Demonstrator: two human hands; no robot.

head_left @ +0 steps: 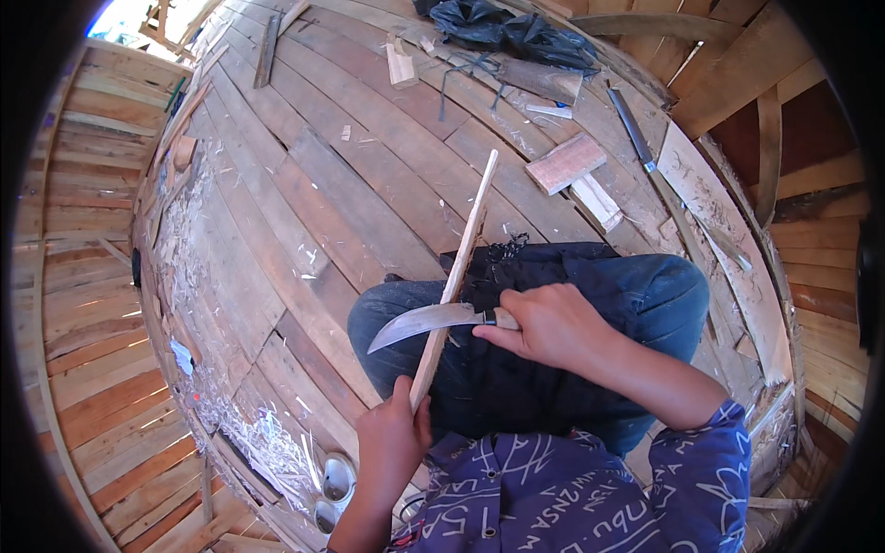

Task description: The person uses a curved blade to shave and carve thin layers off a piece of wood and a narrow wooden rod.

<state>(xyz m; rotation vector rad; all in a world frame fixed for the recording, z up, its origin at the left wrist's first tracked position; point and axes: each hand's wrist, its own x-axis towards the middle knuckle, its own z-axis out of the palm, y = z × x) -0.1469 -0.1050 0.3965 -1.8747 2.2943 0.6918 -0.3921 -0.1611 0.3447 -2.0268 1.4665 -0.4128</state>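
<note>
While the left hand grips the stick over the lap and the right hand clasps the knife across it, shaving looks partly done (far end slimmer), near end seemingly still rough.

Open passage lies ahead and left of my left knee, over the bare floorboards. The wooden stick, slanting forward from my left hand, bars a straight crossing of my lap; the curved knife in my right hand lies across it, its tip projecting leftward over that knee. Ahead, right of the stick, a wood block obstructs the boards; farther left, shavings clutter the floor.
</note>
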